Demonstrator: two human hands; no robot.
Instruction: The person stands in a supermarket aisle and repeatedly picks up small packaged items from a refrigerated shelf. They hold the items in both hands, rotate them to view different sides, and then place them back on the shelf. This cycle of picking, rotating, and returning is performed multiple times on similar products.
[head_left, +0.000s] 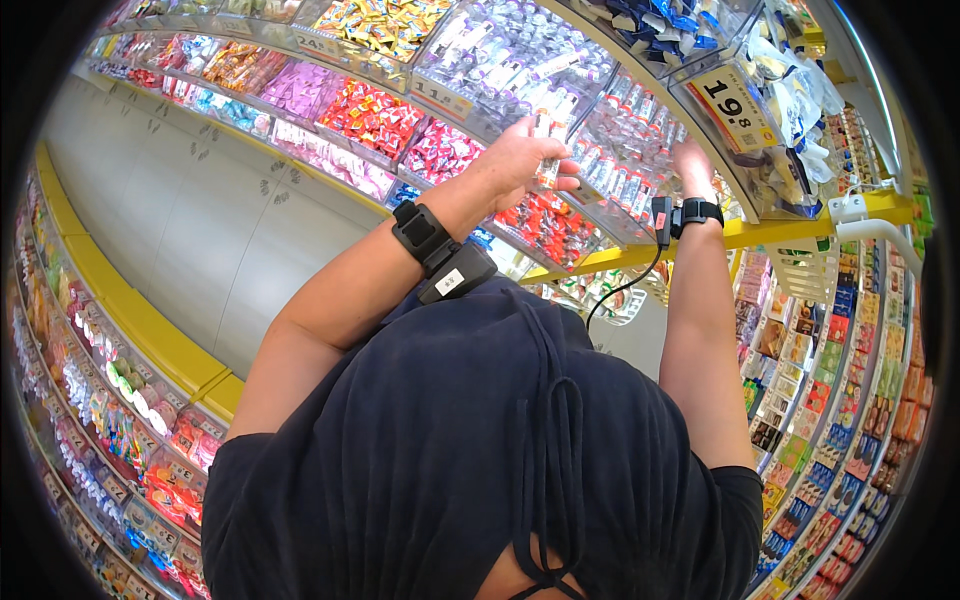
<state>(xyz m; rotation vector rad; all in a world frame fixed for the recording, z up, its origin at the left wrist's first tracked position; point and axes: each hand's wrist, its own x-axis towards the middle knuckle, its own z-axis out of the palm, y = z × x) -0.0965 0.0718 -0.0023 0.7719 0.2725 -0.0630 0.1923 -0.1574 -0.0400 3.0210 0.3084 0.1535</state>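
My left hand (517, 161) holds a few clear-wrapped candy tubes (547, 174) with red bands, above the front edge of a clear plastic bin. Similar tubes with red-and-blue bands (613, 180) fill that bin, to the right of the hand. My right hand (691, 159) reaches in at the bin's far right side, beside the upper display bin. Its fingers are mostly hidden there, so its grip does not show. Left of these tubes, another bin holds clear tubes with purple bands (499, 71).
An upper clear bin with a price card (726, 109) overhangs my right forearm. Lower bins hold red-wrapped candies (371, 116) and purple-wrapped candies (292, 84). A yellow shelf rail (757, 229) and white baskets (799, 262) are at right. Grey floor (202, 187) lies left, before yellow-edged shelves (127, 300).
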